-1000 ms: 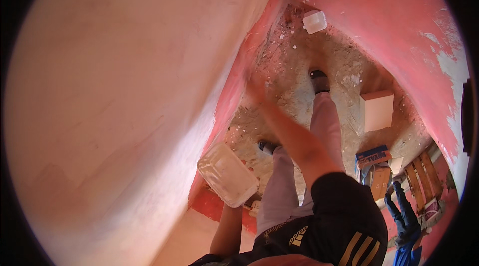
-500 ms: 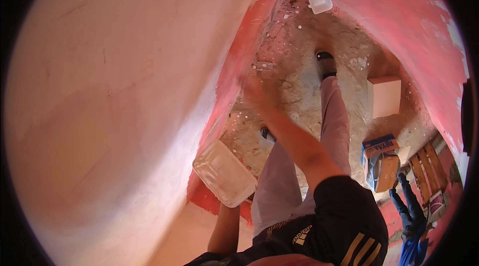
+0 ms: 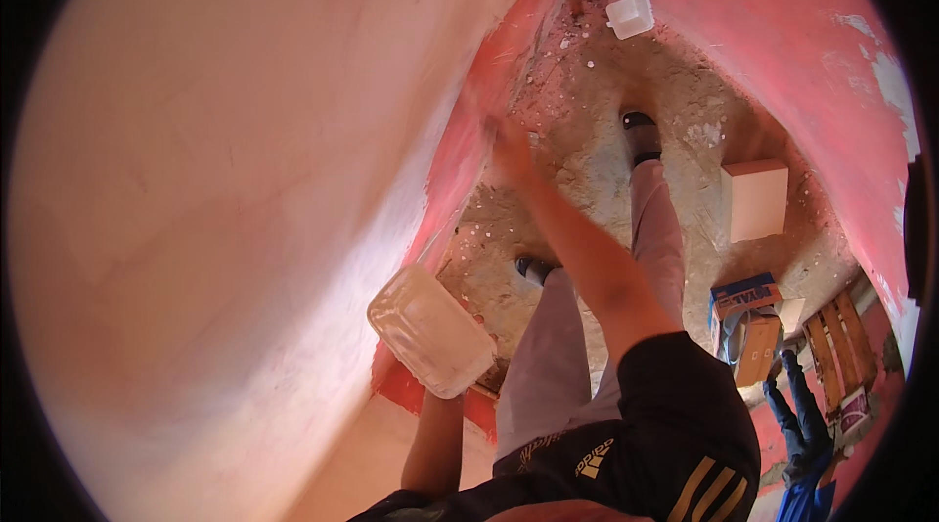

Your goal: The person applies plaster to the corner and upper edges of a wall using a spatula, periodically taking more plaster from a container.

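Observation:
A translucent whitish plastic tub (image 3: 432, 331) is tilted beside the left wall, just above its red lower band. My left forearm (image 3: 436, 449) rises to its underside, and the tub rests on my left hand, whose fingers it hides. Further ahead, my right hand (image 3: 510, 152) is stretched out close to the red strip low on the wall (image 3: 455, 140). Its fingers look closed and are blurred; a small dark shape shows at their tip, too unclear to name.
On the rough, speckled floor (image 3: 587, 170) my feet stand apart. A white plastic container (image 3: 629, 15) lies in the far corner. At the right are a pale box (image 3: 755, 199), an open cardboard box (image 3: 748, 326), a wooden pallet (image 3: 839, 351) and another person (image 3: 807, 439).
My right hand has moved slightly up and right, closer to the far corner. The tub in my left hand has shifted slightly left and up.

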The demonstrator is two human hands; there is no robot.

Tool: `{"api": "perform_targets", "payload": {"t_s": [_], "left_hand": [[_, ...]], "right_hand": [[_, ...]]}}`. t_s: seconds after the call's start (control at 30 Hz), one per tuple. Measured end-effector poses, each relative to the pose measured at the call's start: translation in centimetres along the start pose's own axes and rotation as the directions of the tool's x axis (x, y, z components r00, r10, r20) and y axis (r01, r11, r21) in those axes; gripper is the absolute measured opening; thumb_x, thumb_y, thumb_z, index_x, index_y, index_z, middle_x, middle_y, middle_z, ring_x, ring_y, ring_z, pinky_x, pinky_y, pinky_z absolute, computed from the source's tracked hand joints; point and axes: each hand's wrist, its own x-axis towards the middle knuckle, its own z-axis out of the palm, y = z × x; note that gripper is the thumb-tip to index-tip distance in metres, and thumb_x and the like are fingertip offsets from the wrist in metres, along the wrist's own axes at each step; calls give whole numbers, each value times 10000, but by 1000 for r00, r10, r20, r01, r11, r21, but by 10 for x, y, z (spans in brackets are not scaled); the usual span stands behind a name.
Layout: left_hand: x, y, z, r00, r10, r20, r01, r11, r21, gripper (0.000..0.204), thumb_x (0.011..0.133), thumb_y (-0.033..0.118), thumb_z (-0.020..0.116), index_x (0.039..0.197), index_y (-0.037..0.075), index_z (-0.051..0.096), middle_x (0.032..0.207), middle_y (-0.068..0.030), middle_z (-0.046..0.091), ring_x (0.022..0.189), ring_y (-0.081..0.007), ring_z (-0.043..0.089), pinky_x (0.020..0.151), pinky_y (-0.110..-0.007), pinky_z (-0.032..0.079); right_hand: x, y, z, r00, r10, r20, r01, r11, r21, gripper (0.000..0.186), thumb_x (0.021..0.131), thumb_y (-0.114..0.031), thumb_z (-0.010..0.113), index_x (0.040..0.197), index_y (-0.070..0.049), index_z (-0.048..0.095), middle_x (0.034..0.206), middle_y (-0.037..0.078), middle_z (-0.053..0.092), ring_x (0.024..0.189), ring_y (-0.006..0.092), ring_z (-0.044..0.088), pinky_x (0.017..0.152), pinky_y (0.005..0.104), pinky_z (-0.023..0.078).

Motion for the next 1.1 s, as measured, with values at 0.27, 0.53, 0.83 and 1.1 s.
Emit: {"api": "perform_targets", "payload": {"t_s": [0.27,0.53,0.83,1.1], "left_hand": [[24,-10,69,999,35,0,-35,992,-122,800,875,632,520,1448,96,364,1352,-192,481,1163,-409,529,852,-624,507],[68,-35,118,995,0,96,13,990,-139,833,832,603,613,1471,140,345,1423,-184,423,1187,-423,498,879,-622,493],[39,-10,139,997,72,23,-72,997,13,767,844,678,531,1410,171,427,1310,-111,549,1151,-403,552,890,-671,466],[33,-14,128,1000,-5,22,6,999,-43,640,943,547,476,1399,102,419,1298,-107,548,1117,-369,568,888,-618,499]], "right_hand": [[207,27,-139,939,-111,-327,86,992,-89,175,949,-143,543,968,-2,646,841,54,635,775,159,584,721,326,489],[87,38,-52,969,187,-160,-176,981,79,369,1014,-300,483,1243,-45,620,831,12,596,784,105,528,733,275,438],[291,-30,-155,911,-322,-258,150,841,-520,195,952,-162,512,1072,-26,584,807,183,606,750,374,597,645,466,474],[122,19,-91,973,193,122,-157,953,-259,423,1009,-340,434,1158,-19,666,991,163,707,1016,317,628,909,462,435]]}}
